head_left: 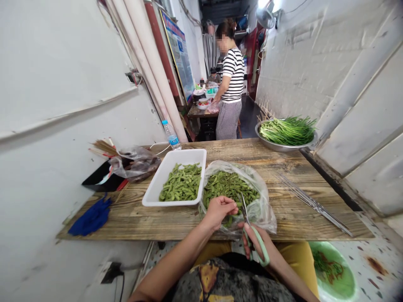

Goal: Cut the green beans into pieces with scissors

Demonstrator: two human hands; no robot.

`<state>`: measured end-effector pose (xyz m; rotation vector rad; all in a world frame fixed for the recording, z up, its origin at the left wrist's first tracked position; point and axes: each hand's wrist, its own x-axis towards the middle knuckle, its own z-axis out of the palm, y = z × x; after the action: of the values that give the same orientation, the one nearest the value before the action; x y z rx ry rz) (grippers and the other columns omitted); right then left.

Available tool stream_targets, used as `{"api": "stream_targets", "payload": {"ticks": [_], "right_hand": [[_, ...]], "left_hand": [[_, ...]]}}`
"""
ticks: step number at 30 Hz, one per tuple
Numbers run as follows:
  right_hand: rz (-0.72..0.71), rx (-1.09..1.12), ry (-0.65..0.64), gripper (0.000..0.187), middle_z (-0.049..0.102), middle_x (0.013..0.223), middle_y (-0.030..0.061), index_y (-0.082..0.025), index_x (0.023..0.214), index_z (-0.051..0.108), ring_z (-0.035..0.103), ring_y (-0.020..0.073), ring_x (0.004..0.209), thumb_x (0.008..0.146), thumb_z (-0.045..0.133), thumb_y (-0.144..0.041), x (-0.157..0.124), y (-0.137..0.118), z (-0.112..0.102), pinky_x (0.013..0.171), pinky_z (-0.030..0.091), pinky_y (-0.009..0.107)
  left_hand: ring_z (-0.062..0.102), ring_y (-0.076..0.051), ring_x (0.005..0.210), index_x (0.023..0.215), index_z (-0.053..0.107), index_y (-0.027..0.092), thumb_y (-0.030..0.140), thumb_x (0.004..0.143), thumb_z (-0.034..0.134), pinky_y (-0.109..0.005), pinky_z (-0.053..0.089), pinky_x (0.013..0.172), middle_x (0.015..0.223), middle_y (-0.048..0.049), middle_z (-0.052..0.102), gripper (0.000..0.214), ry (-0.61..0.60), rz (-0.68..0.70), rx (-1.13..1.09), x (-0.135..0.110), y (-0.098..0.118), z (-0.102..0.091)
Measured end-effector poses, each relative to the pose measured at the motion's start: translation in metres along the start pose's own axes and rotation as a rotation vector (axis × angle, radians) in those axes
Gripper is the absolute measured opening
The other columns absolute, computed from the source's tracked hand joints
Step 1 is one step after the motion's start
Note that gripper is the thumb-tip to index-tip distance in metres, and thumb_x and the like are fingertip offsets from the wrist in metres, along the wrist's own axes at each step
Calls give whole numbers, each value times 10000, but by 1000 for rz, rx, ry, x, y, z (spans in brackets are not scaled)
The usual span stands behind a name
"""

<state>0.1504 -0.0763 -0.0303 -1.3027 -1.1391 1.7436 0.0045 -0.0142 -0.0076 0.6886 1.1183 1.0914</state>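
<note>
My left hand (221,211) is pinched on a green edamame pod (239,204) above the front of a clear plastic bag (267,205). More edamame pods (226,184) fill this bag. In my right hand (256,241) is a pair of scissors (262,247) with pale green handles, my fingers through the loops. The blades point up and away from me, a little apart, close beside the pod. Left of the bag stands a white plastic tray (151,191) with a heap of edamame pods (181,182) in it.
A metal bowl of green chives (288,131) sits at the far right corner. Metal skewers (315,203) lie on the wooden table (296,224). At left are a blue glove (91,216), a black dustpan-like tray (105,184) and a water bottle (172,137). Another person (233,79) stands beyond.
</note>
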Motion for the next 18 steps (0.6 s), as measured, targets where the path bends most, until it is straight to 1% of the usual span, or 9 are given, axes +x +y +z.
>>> {"api": "stream_targets", "payload": {"ticks": [4, 6, 8, 10, 12, 13, 14, 15, 18], "right_hand": [[25, -59, 45, 476, 397, 438, -93, -200, 689, 451, 349, 58, 274, 706, 491, -674, 0, 1, 1, 266, 322, 190], [34, -79, 50, 480, 381, 429, -103, -198, 735, 468, 335, 58, 274, 688, 509, -674, 1, 2, 1, 262, 314, 189], [29, -66, 51, 517, 402, 453, -101, -192, 836, 492, 368, 68, 307, 663, 531, -677, 1, 3, 2, 291, 341, 195], [12, -33, 50, 574, 440, 507, -87, -185, 924, 493, 425, 82, 366, 643, 546, -682, 2, 4, 2, 348, 382, 211], [6, -7, 39, 602, 457, 549, -74, -181, 960, 495, 461, 94, 410, 642, 543, -689, 2, 5, 2, 398, 406, 229], [8, 4, 34, 608, 457, 560, -71, -180, 973, 497, 466, 97, 418, 648, 534, -693, 2, 6, 2, 412, 410, 237], [10, 15, 27, 609, 455, 569, -70, -181, 986, 498, 465, 98, 420, 659, 523, -694, 2, 7, 2, 419, 411, 243], [7, 23, 22, 606, 453, 576, -69, -181, 999, 499, 462, 99, 421, 675, 509, -693, 2, 8, 2, 422, 411, 246], [-3, 14, 2, 577, 454, 580, -62, -180, 992, 508, 458, 102, 427, 706, 489, -681, 2, 10, 1, 421, 407, 246]], "left_hand": [[597, -114, 525, 665, 572, 119, 285, 515, 782, -260, 495, 596, 575, -23, 638, 307, 3, 5, 25, -3, -1, 0], [590, -119, 537, 704, 581, 127, 296, 568, 742, -264, 488, 596, 585, -17, 631, 270, 61, 115, 125, -2, 9, -9], [590, -131, 589, 779, 601, 137, 295, 649, 673, -275, 481, 630, 643, -19, 634, 216, 259, 365, 332, 1, 27, -26], [602, -166, 744, 874, 620, 153, 272, 719, 600, -314, 468, 737, 795, -49, 650, 197, 541, 661, 621, 5, 49, -46], [546, -235, 1004, 988, 620, 166, 251, 734, 586, -387, 396, 892, 1039, -102, 622, 270, 729, 846, 935, 8, 67, -62], [489, -262, 1098, 1035, 613, 175, 248, 741, 583, -417, 345, 941, 1135, -117, 583, 304, 775, 888, 1075, 8, 73, -66], [446, -276, 1145, 1059, 611, 188, 247, 755, 575, -435, 301, 966, 1187, -119, 556, 311, 774, 899, 1198, 8, 76, -67], [439, -278, 1144, 1051, 619, 205, 248, 779, 554, -444, 274, 969, 1186, -111, 559, 284, 729, 882, 1301, 8, 75, -66], [504, -260, 988, 888, 662, 217, 230, 832, 480, -443, 256, 909, 948, -83, 642, 191, 476, 723, 1520, 11, 61, -51]]}}
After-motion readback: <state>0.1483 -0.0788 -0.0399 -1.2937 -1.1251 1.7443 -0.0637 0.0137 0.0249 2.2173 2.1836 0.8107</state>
